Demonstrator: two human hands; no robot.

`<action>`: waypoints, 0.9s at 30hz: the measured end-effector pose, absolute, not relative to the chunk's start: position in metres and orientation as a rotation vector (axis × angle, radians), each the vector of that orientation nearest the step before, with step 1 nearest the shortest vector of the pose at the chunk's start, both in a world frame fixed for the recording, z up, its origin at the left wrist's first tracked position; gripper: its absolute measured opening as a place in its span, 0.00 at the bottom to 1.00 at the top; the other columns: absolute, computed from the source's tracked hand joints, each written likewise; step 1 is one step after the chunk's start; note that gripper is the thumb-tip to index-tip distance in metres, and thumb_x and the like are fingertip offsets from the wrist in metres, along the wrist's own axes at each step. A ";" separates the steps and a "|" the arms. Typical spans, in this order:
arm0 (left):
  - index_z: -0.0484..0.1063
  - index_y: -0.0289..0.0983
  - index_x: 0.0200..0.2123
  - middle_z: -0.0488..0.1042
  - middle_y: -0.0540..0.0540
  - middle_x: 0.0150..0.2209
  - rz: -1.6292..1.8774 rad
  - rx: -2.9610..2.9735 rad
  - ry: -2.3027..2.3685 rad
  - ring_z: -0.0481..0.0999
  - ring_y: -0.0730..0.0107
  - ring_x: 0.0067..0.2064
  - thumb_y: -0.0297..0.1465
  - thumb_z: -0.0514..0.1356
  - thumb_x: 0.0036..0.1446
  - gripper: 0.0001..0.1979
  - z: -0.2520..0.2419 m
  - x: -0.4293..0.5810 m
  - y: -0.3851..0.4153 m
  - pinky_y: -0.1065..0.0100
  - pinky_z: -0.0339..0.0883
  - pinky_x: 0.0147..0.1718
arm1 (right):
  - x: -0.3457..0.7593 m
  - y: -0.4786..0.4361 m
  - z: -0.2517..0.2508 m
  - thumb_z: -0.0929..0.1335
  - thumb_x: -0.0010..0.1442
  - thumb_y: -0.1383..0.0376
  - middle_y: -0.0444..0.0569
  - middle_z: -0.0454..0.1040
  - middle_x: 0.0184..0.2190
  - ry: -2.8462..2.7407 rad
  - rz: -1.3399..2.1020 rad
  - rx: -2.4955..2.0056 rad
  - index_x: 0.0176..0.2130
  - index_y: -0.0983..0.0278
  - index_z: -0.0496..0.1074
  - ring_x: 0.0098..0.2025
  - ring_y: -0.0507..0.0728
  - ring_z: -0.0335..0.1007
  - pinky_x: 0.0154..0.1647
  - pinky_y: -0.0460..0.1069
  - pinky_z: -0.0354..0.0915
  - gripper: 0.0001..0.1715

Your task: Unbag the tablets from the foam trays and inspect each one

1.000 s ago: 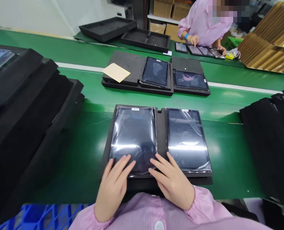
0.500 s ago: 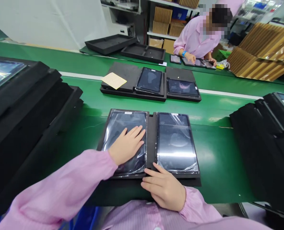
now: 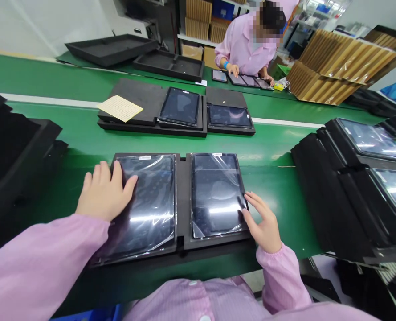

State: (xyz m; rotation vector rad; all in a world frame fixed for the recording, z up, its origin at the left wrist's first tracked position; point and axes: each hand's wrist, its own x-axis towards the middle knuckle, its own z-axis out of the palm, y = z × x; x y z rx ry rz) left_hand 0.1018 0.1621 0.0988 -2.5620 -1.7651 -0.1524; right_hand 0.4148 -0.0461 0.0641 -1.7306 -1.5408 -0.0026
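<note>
Resting my left hand (image 3: 102, 191), fingers spread and unclenched, at the outer edge of the left tablet (image 3: 151, 200), I have my right hand (image 3: 263, 224) loosely parted at the outer edge of the right tablet (image 3: 216, 194), gripping nothing. Both tablets lie side by side on the black foam tray (image 3: 183, 196) on the green counter (image 3: 278, 191). I judge them stiff and fairly light, their glossy fronts slippery and liable to crack — best taken by opposite long edges, not pressed mid-screen. A moment ago my left hand lay across the left tablet and my right sat low between the two — now they're at opposite sides.
</note>
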 end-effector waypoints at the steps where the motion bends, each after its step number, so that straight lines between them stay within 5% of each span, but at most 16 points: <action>1: 0.61 0.10 0.59 0.61 0.08 0.61 -0.163 -2.566 -1.628 0.62 0.24 0.65 0.40 0.36 0.67 0.37 0.101 0.106 0.147 0.32 0.59 0.56 | 0.415 -0.049 0.059 0.68 0.64 0.68 0.57 0.79 0.53 -1.514 0.046 -1.748 0.55 0.61 0.75 0.55 0.64 0.77 0.53 0.60 0.75 0.20; 3: 0.67 0.18 0.57 0.67 0.15 0.59 -0.273 -2.682 -1.268 0.67 0.28 0.62 0.42 0.39 0.68 0.35 0.103 0.119 0.114 0.37 0.63 0.54 | 0.412 -0.052 0.049 0.67 0.65 0.67 0.58 0.77 0.55 -1.461 0.123 -1.764 0.58 0.61 0.74 0.57 0.64 0.75 0.54 0.60 0.75 0.22; 6: 0.69 0.35 0.60 0.73 0.33 0.60 -0.442 -2.976 -0.658 0.73 0.50 0.59 0.42 0.46 0.69 0.26 0.098 0.144 0.068 0.51 0.66 0.56 | 0.405 -0.054 0.040 0.66 0.66 0.67 0.57 0.76 0.57 -1.391 0.175 -1.761 0.60 0.60 0.72 0.59 0.64 0.73 0.57 0.60 0.73 0.24; 9: 0.73 0.38 0.55 0.79 0.40 0.54 -0.453 -3.082 -0.524 0.77 0.59 0.53 0.37 0.50 0.69 0.18 0.089 0.159 0.048 0.59 0.69 0.51 | 0.404 -0.055 0.039 0.65 0.66 0.67 0.56 0.75 0.58 -1.376 0.202 -1.739 0.60 0.60 0.72 0.60 0.63 0.73 0.58 0.59 0.73 0.24; 12: 0.77 0.41 0.48 0.82 0.44 0.46 -0.422 -3.199 -0.606 0.79 0.63 0.47 0.33 0.51 0.69 0.15 0.086 0.162 0.052 0.62 0.72 0.43 | 0.409 -0.058 0.042 0.66 0.66 0.67 0.55 0.76 0.58 -1.385 0.249 -1.723 0.61 0.60 0.71 0.60 0.62 0.73 0.59 0.58 0.72 0.24; 16: 0.80 0.43 0.35 0.83 0.48 0.38 -0.542 -3.270 -0.681 0.82 0.68 0.38 0.33 0.44 0.72 0.24 0.090 0.162 0.062 0.67 0.74 0.36 | 0.418 -0.062 0.044 0.66 0.66 0.68 0.55 0.78 0.55 -1.339 0.335 -1.693 0.60 0.61 0.72 0.57 0.62 0.76 0.58 0.58 0.73 0.23; 20: 0.78 0.42 0.36 0.84 0.50 0.33 -0.756 -3.225 -0.933 0.83 0.69 0.33 0.35 0.44 0.71 0.22 0.090 0.163 0.057 0.70 0.76 0.36 | 0.421 -0.066 0.046 0.65 0.66 0.69 0.56 0.81 0.50 -1.180 0.341 -1.647 0.57 0.62 0.74 0.51 0.61 0.80 0.54 0.58 0.76 0.21; 23: 0.74 0.43 0.39 0.85 0.52 0.33 -0.785 -3.175 -1.436 0.80 0.71 0.24 0.37 0.49 0.69 0.14 0.084 0.161 0.046 0.71 0.75 0.30 | 0.421 -0.066 0.050 0.65 0.64 0.70 0.52 0.84 0.41 -1.021 0.314 -1.636 0.51 0.62 0.77 0.39 0.58 0.82 0.42 0.53 0.79 0.18; 27: 0.68 0.44 0.37 0.86 0.51 0.38 -0.768 -3.076 -1.867 0.62 0.76 0.11 0.39 0.50 0.68 0.11 0.079 0.158 0.032 0.70 0.68 0.17 | 0.417 -0.063 0.058 0.66 0.61 0.68 0.45 0.80 0.26 -0.853 0.315 -1.626 0.42 0.62 0.80 0.18 0.50 0.69 0.20 0.46 0.71 0.13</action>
